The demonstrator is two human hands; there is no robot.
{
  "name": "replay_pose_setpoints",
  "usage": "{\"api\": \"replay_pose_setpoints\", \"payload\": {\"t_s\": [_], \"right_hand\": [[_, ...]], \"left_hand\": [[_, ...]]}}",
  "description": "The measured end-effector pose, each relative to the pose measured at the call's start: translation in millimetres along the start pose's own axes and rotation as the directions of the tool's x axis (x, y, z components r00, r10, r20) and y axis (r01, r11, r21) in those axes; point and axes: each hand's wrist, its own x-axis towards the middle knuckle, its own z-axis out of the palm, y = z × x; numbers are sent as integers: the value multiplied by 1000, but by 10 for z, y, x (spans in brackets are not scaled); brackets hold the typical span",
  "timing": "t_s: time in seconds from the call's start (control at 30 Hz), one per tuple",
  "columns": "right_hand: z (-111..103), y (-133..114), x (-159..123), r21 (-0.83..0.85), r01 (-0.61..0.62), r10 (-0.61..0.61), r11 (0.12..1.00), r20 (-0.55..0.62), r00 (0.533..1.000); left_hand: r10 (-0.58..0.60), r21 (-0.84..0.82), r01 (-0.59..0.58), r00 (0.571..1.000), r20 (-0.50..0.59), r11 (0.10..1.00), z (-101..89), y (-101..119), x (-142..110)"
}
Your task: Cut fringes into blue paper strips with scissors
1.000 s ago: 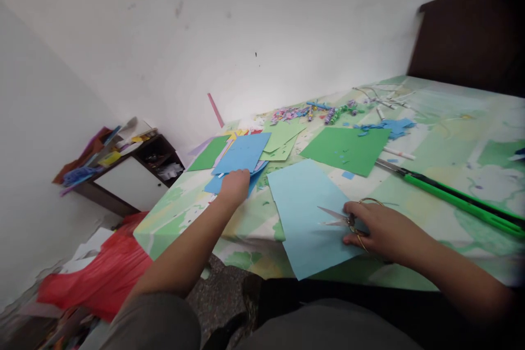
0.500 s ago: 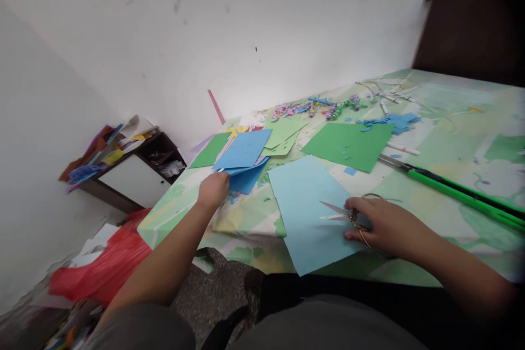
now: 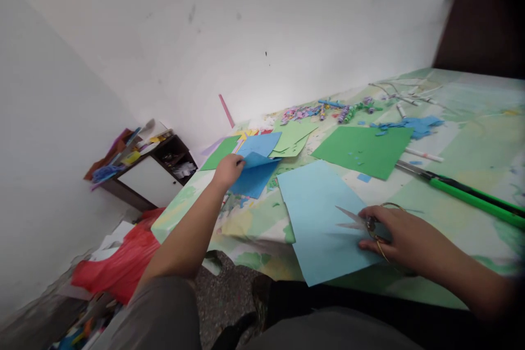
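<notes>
My left hand (image 3: pixel 228 169) is stretched out to a pile of coloured paper at the table's far left and pinches the edge of a blue sheet (image 3: pixel 255 174), lifting and folding it over. My right hand (image 3: pixel 400 235) rests on a large light blue sheet (image 3: pixel 322 213) near the front edge and grips a pair of gold-handled scissors (image 3: pixel 365 222), blades pointing left. A dark green sheet (image 3: pixel 363 150) lies just behind the light blue one.
The table (image 3: pixel 463 136) has a green patterned cover. A long green and black tool (image 3: pixel 471 197) lies at the right. Rolled paper bits (image 3: pixel 328 112) and blue scraps (image 3: pixel 414 124) lie at the back. A low cabinet (image 3: pixel 143 172) and a red bag (image 3: pixel 123 265) are on the floor at left.
My left hand has taken hold of the blue sheet's edge and lifted it, folding it over the pile. My right hand stays on the scissors. The view has shifted slightly.
</notes>
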Motion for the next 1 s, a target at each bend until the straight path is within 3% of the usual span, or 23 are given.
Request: {"api": "replay_pose_setpoints", "payload": {"t_s": [0.1, 0.43, 0.57, 0.67, 0.77, 0.93, 1.0], "right_hand": [[14, 1, -2, -12, 5, -5, 1000, -27, 1000], [-111, -128, 127, -48, -82, 85, 996, 63, 994], [-154, -164, 219, -94, -94, 104, 991, 113, 988], [-166, -187, 302, -104, -89, 101, 991, 114, 988], [-154, -217, 370, -104, -95, 105, 990, 94, 990], [-127, -260, 396, -103, -113, 120, 988, 61, 991], [-123, -262, 391, -101, -120, 127, 988, 59, 990]], "left_hand": [[-28, -34, 26, 999, -46, 999, -57, 57, -60], [-99, -48, 93, 983, -152, 995, -489, 324, -342], [-103, -37, 98, 982, -156, 994, -574, 355, -436], [-106, -15, 105, 988, -117, 994, -500, 354, -442], [-75, 19, 76, 996, -47, 997, -287, 426, -477], [164, 14, -168, 975, 151, 986, 152, 763, -718], [207, 10, -212, 961, 185, 977, 250, 836, -749]]}}
